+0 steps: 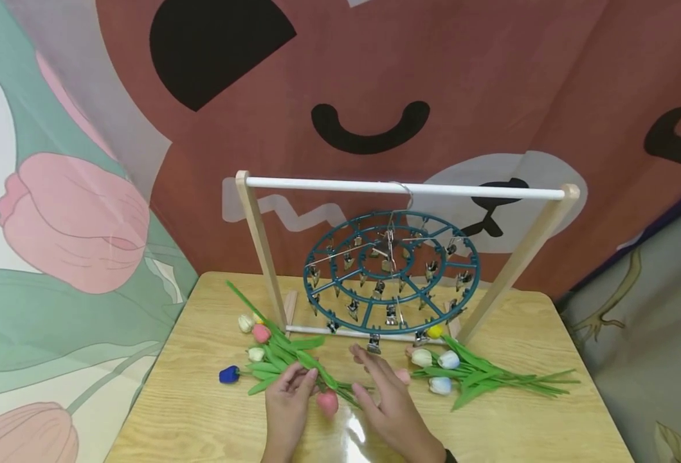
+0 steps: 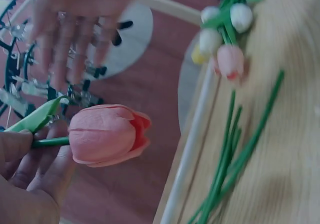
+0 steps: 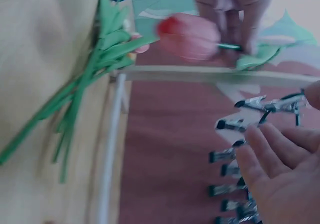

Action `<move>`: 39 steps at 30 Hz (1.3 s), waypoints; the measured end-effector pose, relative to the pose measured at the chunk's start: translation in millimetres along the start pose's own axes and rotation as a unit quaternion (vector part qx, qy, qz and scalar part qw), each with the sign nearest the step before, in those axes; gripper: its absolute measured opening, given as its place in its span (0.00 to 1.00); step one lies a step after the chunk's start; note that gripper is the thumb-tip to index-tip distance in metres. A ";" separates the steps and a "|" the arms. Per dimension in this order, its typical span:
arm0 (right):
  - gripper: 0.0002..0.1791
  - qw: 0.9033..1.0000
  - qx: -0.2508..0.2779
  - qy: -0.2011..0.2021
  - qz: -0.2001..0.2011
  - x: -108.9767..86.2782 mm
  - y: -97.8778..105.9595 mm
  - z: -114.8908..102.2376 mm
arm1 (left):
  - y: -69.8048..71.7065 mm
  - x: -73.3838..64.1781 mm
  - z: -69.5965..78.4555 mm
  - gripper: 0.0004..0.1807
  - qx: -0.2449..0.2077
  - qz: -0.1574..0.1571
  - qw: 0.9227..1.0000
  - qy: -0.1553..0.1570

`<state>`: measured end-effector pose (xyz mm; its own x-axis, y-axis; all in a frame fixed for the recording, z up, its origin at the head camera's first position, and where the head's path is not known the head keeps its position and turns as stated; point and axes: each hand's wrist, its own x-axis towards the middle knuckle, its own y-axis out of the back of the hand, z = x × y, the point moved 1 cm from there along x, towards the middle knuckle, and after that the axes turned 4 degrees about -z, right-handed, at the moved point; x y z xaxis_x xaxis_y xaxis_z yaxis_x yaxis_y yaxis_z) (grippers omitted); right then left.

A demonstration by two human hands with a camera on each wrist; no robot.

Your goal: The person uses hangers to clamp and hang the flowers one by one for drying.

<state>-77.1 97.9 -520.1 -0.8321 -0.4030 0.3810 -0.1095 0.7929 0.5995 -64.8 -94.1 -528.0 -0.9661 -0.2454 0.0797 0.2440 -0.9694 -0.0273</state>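
Note:
My left hand [image 1: 289, 395] pinches the green stem of a pink artificial tulip [image 2: 107, 135], whose head points down toward the table front in the head view. My right hand [image 1: 391, 406] is apart from it, fingers extended, holding nothing. In the right wrist view the right-hand fingers [image 3: 270, 154] spread out near metal clips. Above and behind both hands hangs a round teal clip hanger [image 1: 366, 329] with several metal clips. It hooks onto the white bar [image 1: 328, 185] of a wooden stand.
A bunch of tulips [image 1: 279, 350] lies left of the stand, with a blue tulip [image 1: 229, 374] at its edge. Another bunch [image 1: 479, 373], with white, yellow and pale blue heads, lies to the right. Wooden posts [image 1: 514, 267] rise at both sides; a printed curtain [image 1: 490, 77] hangs behind.

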 end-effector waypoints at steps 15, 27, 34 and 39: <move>0.29 0.992 0.023 -0.047 0.117 74.6 -8.3 -30.3 | 14.7 5.8 -16.1 0.05 0.028 -0.018 0.999 -0.011; 0.15 0.980 0.165 -0.050 0.098 86.3 -1.3 -36.5 | 10.4 9.5 -11.4 0.08 0.025 -0.056 0.998 0.006; 0.14 0.968 0.222 -0.086 0.081 80.9 -0.5 -30.7 | 8.6 10.4 -7.8 0.07 0.001 -0.079 0.997 0.011; 0.12 0.970 0.210 -0.088 0.080 77.5 0.6 -27.0 | 3.3 8.6 -6.3 0.07 -0.015 -0.101 0.995 0.020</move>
<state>-127.0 54.8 -471.2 -0.9329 -0.2049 0.2960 -0.1534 0.9701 0.1881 -72.8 -99.3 -533.6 -0.9978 -0.0456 0.0478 0.0435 -0.9981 -0.0441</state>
